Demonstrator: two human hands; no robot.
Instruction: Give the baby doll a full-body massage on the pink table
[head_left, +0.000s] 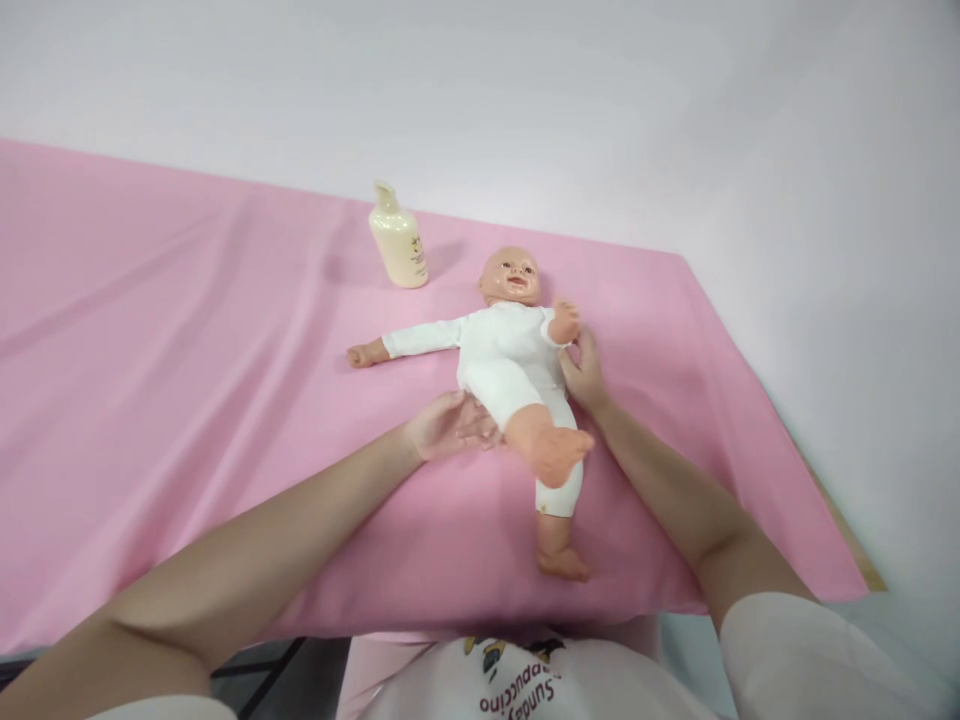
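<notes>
A baby doll (504,345) in a white suit lies on its back on the pink cloth, head away from me. One of its legs sticks up and across toward the camera; the other lies straight. My left hand (454,425) is palm up beside the doll's hip, fingers stretched out and partly beneath the raised thigh. On the other side, my right hand (583,372) is closed against the doll's side, just below its raised arm. That arm and the body hide some of the right fingers.
A cream pump bottle (401,245) stands upright beyond the doll's outstretched arm. The pink cloth (187,330) covers the table and has folds at the left. The table's right edge slopes toward me, with a white surface behind.
</notes>
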